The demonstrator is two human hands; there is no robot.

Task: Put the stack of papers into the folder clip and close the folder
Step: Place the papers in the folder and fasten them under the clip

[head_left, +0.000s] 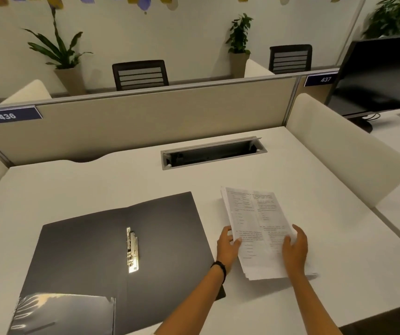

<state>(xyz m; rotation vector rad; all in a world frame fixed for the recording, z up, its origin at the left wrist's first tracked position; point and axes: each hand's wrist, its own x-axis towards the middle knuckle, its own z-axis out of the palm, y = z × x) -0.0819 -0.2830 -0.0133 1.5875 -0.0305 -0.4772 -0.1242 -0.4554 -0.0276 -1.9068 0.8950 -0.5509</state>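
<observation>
A black folder (85,252) lies open and flat on the white desk at the left. Its metal clip (132,250) sits along the spine fold. To the right of the folder lies a stack of printed papers (257,223), slightly fanned. My left hand (226,247) grips the stack's left edge, thumb on top. My right hand (294,247) rests on the stack's right side, fingers spread over the top sheet. The stack's near end is partly hidden by my hands.
A cable tray slot (213,153) is sunk into the white desk (121,180) behind the papers. A beige partition (145,122) closes the back and a white side divider (344,151) stands on the right. A dark monitor (377,73) stands beyond it.
</observation>
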